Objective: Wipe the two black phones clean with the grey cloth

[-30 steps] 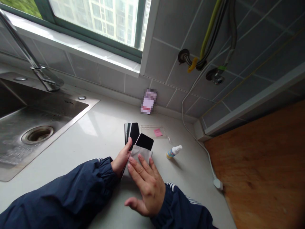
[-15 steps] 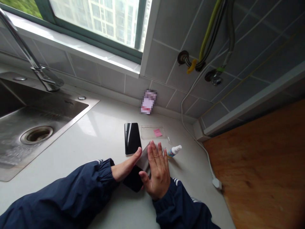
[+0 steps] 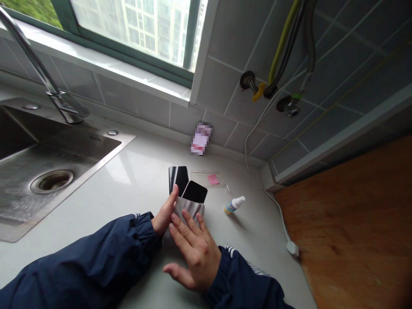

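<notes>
A dark smartphone (image 3: 195, 192) is in my left hand (image 3: 165, 213), which grips its left edge with the thumb up; the other fingers are hidden beneath it. A grey cloth (image 3: 190, 207) covers the lower part of this phone. My right hand (image 3: 195, 246) lies flat on the cloth, fingers stretched out and thumb spread away. Just beyond my left thumb, a second black phone (image 3: 175, 176) rests on the counter, partly covered by the held one. Beside it lies a clear phone case (image 3: 200, 177) with a pink slip (image 3: 213, 179) on it.
A small spray bottle (image 3: 234, 205) with a white top stands right of my hands. A device with a pixelated screen (image 3: 201, 139) leans on the tiled wall. At left is a steel sink (image 3: 106, 156) with a tap (image 3: 48, 81). A white cable (image 3: 254, 167) runs down at right.
My right hand has slid with the cloth toward me and left, down the held phone. The phone's upper end now shows bare. The spray bottle has come into full view.
</notes>
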A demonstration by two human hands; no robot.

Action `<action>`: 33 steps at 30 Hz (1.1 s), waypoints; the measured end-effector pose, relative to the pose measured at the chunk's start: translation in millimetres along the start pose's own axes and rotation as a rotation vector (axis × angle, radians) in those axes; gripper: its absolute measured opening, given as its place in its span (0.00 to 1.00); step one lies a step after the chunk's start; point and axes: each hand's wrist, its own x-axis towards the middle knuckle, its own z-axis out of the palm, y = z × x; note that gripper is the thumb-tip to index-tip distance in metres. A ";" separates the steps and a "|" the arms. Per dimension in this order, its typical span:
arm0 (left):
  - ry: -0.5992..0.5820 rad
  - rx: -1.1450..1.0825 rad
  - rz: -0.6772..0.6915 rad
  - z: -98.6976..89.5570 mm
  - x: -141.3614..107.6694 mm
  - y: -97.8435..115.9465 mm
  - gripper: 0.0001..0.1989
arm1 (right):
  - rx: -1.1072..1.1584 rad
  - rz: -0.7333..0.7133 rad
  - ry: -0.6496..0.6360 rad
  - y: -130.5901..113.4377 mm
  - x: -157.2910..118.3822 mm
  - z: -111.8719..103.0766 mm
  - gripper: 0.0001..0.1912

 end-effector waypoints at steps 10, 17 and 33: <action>-0.054 -0.056 -0.083 -5.1 1.5 -2.1 0.41 | -0.007 -0.021 0.096 5.2 -0.4 2.6 0.24; -0.153 -0.069 -0.002 -2.6 1.1 1.0 0.38 | 0.105 -0.032 0.246 15.5 -2.8 3.6 0.21; 0.110 0.320 0.167 31.2 3.4 27.0 0.24 | 0.434 0.112 0.717 7.8 -6.1 -2.0 0.20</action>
